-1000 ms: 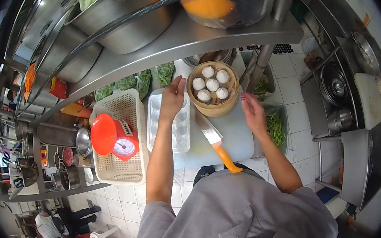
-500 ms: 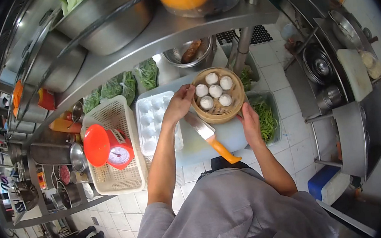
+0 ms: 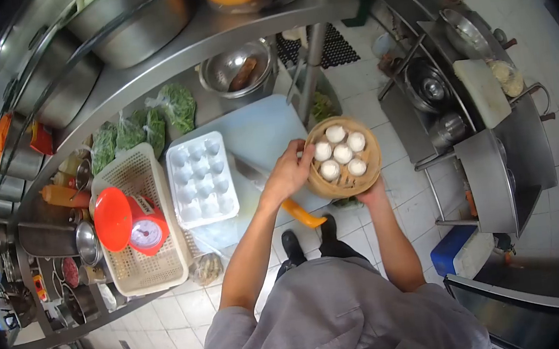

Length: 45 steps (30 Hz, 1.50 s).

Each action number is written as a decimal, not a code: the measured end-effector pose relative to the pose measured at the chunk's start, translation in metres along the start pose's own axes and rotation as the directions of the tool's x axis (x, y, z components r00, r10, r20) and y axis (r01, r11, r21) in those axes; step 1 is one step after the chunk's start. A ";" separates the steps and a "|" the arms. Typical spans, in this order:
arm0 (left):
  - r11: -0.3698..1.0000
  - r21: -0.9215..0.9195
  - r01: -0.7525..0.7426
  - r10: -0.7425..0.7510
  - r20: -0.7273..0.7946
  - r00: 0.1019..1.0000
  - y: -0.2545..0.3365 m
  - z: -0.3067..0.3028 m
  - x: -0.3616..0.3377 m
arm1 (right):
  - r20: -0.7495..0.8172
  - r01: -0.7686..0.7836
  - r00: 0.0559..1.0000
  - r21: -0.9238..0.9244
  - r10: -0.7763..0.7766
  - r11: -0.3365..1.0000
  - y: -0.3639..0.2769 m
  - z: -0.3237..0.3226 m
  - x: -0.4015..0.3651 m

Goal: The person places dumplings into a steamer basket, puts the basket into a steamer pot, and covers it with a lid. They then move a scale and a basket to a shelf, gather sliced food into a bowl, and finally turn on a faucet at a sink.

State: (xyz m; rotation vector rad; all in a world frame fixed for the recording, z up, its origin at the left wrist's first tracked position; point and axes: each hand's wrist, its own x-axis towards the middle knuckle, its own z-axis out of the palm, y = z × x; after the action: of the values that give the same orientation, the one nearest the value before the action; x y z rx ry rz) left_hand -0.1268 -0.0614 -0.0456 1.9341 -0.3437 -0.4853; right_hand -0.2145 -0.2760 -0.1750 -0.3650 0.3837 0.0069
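A round bamboo steamer basket [image 3: 335, 185] holding several white buns [image 3: 341, 152] is lifted off the cutting board, over the board's right edge. My left hand [image 3: 287, 172] grips the basket's left rim. My right hand [image 3: 371, 194] supports it from below at the near right, mostly hidden under it. A knife with an orange handle [image 3: 300, 213] lies on the white cutting board [image 3: 255, 133], partly behind my left wrist.
A white empty egg tray [image 3: 201, 178] lies left of the board. A cream plastic basket [image 3: 136, 220] holds a red kitchen scale [image 3: 126, 221]. Bagged greens [image 3: 145, 127] and a metal bowl [image 3: 235, 73] sit behind. Pots and a stove stand at right; a blue cooler [image 3: 461, 254] is on the tiled floor.
Both hands closed on the steamer basket and lifted it off the board, carrying it right and toward me. The view swung right with it.
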 end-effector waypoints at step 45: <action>-0.025 -0.953 0.301 -0.225 0.298 0.927 0.144 0.418 0.384 | -0.209 0.066 0.926 -0.731 -0.315 0.679 -0.550 -0.139 0.111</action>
State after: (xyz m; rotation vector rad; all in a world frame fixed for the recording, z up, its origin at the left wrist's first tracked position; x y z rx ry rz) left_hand 0.0058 -0.6257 -0.1297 0.4582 0.3704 -0.7553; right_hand -0.1209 -0.8460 -0.1444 -1.2063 0.6636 -0.1182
